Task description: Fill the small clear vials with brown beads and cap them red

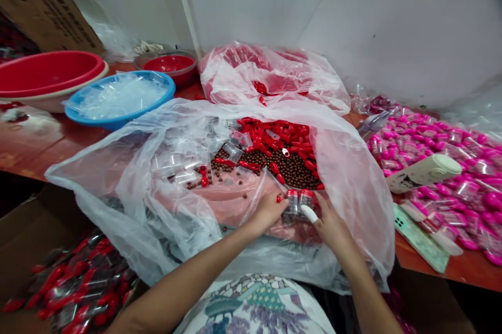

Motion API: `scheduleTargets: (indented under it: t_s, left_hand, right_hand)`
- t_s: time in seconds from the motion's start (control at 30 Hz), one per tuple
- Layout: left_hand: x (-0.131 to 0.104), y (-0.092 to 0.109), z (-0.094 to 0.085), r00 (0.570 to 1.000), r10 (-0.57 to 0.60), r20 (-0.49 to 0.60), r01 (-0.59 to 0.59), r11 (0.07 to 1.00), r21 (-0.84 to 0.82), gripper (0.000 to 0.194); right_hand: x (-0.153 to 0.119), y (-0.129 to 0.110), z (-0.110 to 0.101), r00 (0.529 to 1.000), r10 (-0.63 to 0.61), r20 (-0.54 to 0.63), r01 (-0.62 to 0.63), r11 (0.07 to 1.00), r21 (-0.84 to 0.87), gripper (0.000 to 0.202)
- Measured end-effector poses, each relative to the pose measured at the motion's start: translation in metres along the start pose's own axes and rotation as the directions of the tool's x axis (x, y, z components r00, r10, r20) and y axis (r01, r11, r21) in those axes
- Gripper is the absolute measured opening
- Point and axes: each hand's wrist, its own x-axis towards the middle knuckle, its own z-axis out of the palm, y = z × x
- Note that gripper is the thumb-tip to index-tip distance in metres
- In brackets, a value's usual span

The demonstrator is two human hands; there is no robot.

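A wide clear plastic sheet (129, 187) lies on the table with small brown balls (292, 167), red caps (282, 135) and little clear vials (184, 159) spread on it. My left hand (267, 212) and my right hand (329, 224) meet at the sheet's near edge. Between them they hold two small clear vials with red caps (298, 201), upright and side by side. A white finger cot covers one finger of my right hand.
A blue bowl (117, 98) of clear vials, a red basin (47, 73) and a small red bowl (168, 65) stand at the back left. Pink-capped vials (443, 167), a white bottle (425, 173) and a phone (419, 237) lie at right. A box of finished red vials (74, 284) sits below left.
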Motion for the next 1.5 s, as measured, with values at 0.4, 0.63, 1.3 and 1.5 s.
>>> scheduleTargets:
  t_s: [0.4,0.63,1.3,1.5]
  left_hand:
    - [-0.004,-0.004,0.025,0.998,-0.004,-0.062,-0.01,0.973,-0.232,0.063]
    - [-0.014,0.009,0.018,0.985,-0.116,0.129,0.167,0.837,-0.521,0.07]
    - [-0.211,-0.095,-0.183,0.901,-0.044,-0.433,-0.392,0.347,-0.852,0.033]
    - [-0.267,-0.176,-0.234,0.611,-0.394,-0.686,-0.644,0.256,-0.721,0.02]
  right_hand:
    - [0.01,-0.003,0.016,0.963,-0.147,0.226,-0.038,0.758,0.651,0.077]
    - [-0.005,-0.026,0.011,0.95,-0.209,0.231,-0.018,0.703,0.711,0.087]
    - [-0.064,-0.291,0.082,0.195,-0.916,0.351,0.846,0.339,0.412,0.085]
    - [-0.089,-0.346,0.137,-0.058,-0.887,0.459,0.77,0.253,0.586,0.076]
